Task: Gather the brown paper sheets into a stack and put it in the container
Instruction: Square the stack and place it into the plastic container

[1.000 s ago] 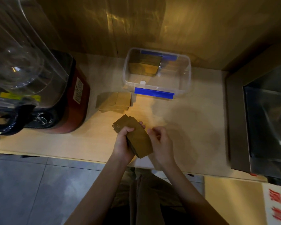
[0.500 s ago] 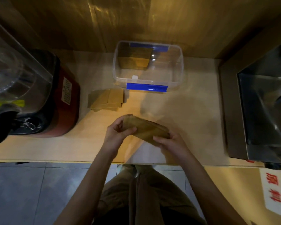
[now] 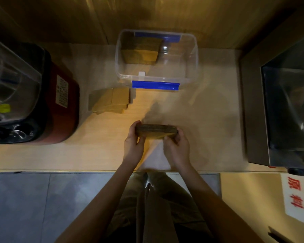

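Note:
Both hands hold a stack of brown paper sheets (image 3: 156,131) on edge above the wooden counter, its long side level. My left hand (image 3: 134,144) grips the left end and my right hand (image 3: 177,148) grips the right end. A second loose pile of brown sheets (image 3: 111,100) lies flat on the counter to the upper left. Behind it stands a clear plastic container (image 3: 191,74) with blue latches, open, with a stack of brown sheets (image 3: 140,51) leaning in its back left part.
A red and black appliance (image 3: 60,102) with a clear jug stands at the left. A steel machine (image 3: 279,111) fills the right side. The wooden wall (image 3: 147,14) is just behind the container. The counter's front edge (image 3: 77,170) runs below my wrists.
The stack was tilted diagonally in my hands; it has been turned level and squared up on edge, with a hand at each end. The view has shifted slightly.

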`<act>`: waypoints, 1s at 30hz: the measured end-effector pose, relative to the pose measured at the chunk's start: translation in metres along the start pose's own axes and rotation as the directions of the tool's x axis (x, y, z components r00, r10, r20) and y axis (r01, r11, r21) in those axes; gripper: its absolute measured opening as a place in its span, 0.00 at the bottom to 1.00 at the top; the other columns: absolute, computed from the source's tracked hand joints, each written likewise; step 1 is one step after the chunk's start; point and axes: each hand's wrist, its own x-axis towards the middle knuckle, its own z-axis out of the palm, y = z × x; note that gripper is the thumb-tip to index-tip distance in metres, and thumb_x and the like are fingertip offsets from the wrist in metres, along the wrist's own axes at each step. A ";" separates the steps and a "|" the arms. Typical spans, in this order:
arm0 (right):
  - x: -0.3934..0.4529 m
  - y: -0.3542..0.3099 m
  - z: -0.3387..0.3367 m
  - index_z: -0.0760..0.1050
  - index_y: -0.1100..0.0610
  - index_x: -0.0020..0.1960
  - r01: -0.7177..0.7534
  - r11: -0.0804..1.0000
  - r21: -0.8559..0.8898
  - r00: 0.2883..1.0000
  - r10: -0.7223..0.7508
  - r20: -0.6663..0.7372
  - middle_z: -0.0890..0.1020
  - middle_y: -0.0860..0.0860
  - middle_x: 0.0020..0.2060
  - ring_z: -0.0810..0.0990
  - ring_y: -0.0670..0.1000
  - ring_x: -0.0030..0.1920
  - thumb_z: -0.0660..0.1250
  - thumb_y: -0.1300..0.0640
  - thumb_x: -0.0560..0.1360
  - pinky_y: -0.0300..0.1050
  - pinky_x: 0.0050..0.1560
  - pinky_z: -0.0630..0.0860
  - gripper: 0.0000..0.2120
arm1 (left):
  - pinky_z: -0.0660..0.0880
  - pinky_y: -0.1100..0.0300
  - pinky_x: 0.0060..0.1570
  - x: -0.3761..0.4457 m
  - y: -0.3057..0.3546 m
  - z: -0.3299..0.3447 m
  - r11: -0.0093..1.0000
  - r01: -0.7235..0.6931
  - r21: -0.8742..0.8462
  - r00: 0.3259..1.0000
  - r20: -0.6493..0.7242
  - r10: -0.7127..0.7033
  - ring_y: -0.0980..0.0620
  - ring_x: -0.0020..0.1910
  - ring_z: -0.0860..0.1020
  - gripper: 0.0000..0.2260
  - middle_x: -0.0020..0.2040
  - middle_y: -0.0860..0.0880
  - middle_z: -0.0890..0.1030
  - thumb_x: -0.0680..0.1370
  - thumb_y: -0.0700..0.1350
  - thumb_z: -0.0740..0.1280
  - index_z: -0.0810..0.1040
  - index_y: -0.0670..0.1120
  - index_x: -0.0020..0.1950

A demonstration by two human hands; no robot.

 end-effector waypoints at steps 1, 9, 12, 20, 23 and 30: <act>-0.001 -0.001 -0.001 0.71 0.53 0.62 0.023 1.000 -0.006 1.000 -0.023 0.010 0.81 0.47 0.52 0.78 0.46 0.57 0.64 0.65 0.73 0.38 0.58 0.75 0.18 | 0.69 0.66 0.53 -0.001 0.000 0.000 1.000 -0.001 -0.002 1.000 -0.019 0.001 0.52 0.57 0.73 0.20 0.58 0.50 0.73 0.77 0.38 0.60 0.63 0.46 0.68; -0.003 -0.012 0.007 0.50 0.46 0.73 0.038 0.980 -0.193 0.998 -0.028 0.058 0.73 0.43 0.62 0.73 0.41 0.59 0.60 0.60 0.77 0.32 0.56 0.72 0.30 | 0.74 0.50 0.59 -0.004 -0.006 0.004 0.998 0.060 0.024 0.997 -0.043 -0.059 0.47 0.59 0.75 0.22 0.63 0.43 0.75 0.77 0.41 0.60 0.61 0.45 0.70; 0.009 -0.024 0.006 0.59 0.53 0.69 0.076 0.949 -0.305 0.993 -0.045 0.108 0.80 0.53 0.55 0.79 0.51 0.54 0.63 0.62 0.75 0.41 0.53 0.75 0.25 | 0.75 0.54 0.55 0.005 -0.007 -0.004 0.996 0.089 0.010 0.989 -0.116 -0.087 0.48 0.57 0.76 0.20 0.59 0.43 0.78 0.76 0.39 0.62 0.65 0.44 0.68; 0.045 -0.084 0.035 0.74 0.62 0.57 0.085 0.941 -0.327 0.960 0.010 0.280 0.83 0.62 0.48 0.81 0.57 0.48 0.69 0.66 0.69 0.53 0.54 0.77 0.16 | 0.71 0.60 0.44 0.044 0.000 -0.061 0.974 0.138 0.182 0.985 -0.128 -0.115 0.50 0.47 0.78 0.15 0.52 0.42 0.82 0.73 0.43 0.67 0.75 0.44 0.59; 0.056 -0.103 0.058 0.76 0.63 0.52 0.083 0.969 -0.235 0.960 -0.015 0.278 0.82 0.53 0.38 0.79 0.42 0.37 0.70 0.68 0.68 0.34 0.42 0.75 0.13 | 0.68 0.65 0.38 0.059 0.011 -0.082 0.974 0.153 0.169 0.966 -0.234 -0.112 0.49 0.45 0.79 0.13 0.47 0.45 0.83 0.72 0.44 0.68 0.78 0.45 0.56; 0.076 -0.117 0.117 0.73 0.54 0.29 0.089 0.940 -0.331 0.978 -0.018 0.209 0.75 0.48 0.25 0.77 0.52 0.33 0.70 0.64 0.65 0.44 0.39 0.74 0.10 | 0.69 0.56 0.43 0.087 0.022 -0.105 0.955 0.280 0.098 0.848 -0.491 -0.198 0.38 0.50 0.78 0.13 0.48 0.36 0.81 0.73 0.43 0.65 0.77 0.39 0.55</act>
